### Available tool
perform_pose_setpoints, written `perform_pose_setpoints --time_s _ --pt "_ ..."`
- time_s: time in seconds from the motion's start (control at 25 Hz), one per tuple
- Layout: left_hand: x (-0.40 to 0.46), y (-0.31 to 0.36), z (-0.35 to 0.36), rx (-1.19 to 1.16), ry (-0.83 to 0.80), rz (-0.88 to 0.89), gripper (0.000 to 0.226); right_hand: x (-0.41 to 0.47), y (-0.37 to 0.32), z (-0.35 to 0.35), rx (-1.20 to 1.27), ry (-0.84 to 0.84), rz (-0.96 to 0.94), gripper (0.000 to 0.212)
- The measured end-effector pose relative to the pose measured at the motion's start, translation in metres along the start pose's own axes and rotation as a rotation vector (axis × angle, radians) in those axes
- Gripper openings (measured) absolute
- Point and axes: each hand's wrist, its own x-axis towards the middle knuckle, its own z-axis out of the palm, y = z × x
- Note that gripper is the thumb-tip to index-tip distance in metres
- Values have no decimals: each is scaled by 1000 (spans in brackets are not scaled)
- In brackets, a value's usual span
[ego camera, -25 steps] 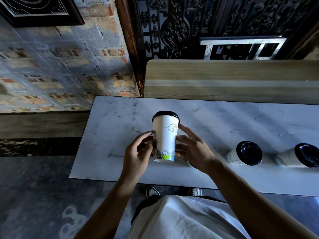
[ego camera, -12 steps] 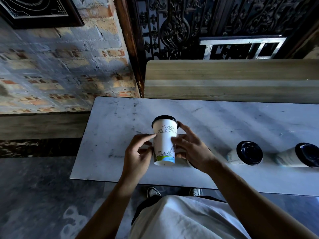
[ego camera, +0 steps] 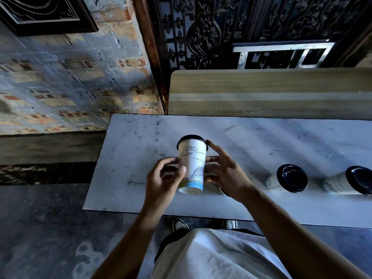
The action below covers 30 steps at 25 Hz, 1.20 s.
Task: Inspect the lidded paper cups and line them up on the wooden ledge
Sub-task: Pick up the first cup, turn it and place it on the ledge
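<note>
At frame centre I hold the printed cup (ego camera: 192, 168) upright above the marble table (ego camera: 128, 158); my left hand (ego camera: 163, 182) pinches its side, my right hand (ego camera: 225, 174) curls round it; two lidded cups (ego camera: 287, 179) (ego camera: 350, 181) lie tipped at right; the wooden ledge (ego camera: 261, 93) spans the upper right.

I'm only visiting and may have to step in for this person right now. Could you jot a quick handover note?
Left hand and right hand both grip one lidded cup, held above the white table.
Two more lidded cups stand on the table to the right.
The wooden ledge behind the table holds no cups.
Done: inspection of the held cup is under way.
Left: finish inspecting, then line all three up on the ledge.
</note>
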Motion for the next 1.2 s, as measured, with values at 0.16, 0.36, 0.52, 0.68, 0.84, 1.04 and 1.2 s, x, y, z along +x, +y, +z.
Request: perform_pose_setpoints --time_s 0.16,0.36,0.52,0.68,0.84,1.04,1.2 --pt "-1 2 -4 -25 -30 31 26 -5 -2 2 62 15 -15 66" --pt "1 -6 -6 -3 -36 38 27 -8 -6 8 71 42 11 67" --pt "0 -11 -4 -7 -4 -12 22 -8 -6 9 65 56 10 81" --pt "-2 -11 -2 -5 12 -44 19 -5 -4 7 8 70 14 87" --pt "-4 -11 -3 -12 15 -52 22 -4 -3 6 -13 58 23 93" --pt "0 -14 -4 -30 29 -100 25 -5 -5 10 -159 42 48 58" --pt "15 -16 -6 -40 28 -206 28 4 -14 21 -559 33 108 28"
